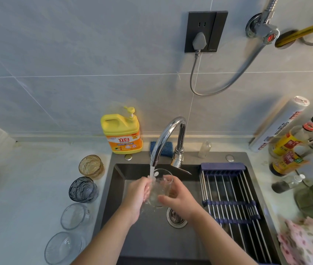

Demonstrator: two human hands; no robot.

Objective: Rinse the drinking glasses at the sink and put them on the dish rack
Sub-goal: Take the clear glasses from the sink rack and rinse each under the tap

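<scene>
At the centre of the frame, both hands hold a clear drinking glass [160,190] above the dark sink [125,232], under the stream from the curved chrome tap [166,134]. The left hand [139,197] presses flat against its left side; the right hand [178,200] wraps fingers [168,178] around its rim. The steel-rod dish rack [230,197] lies centre-right.
</scene>
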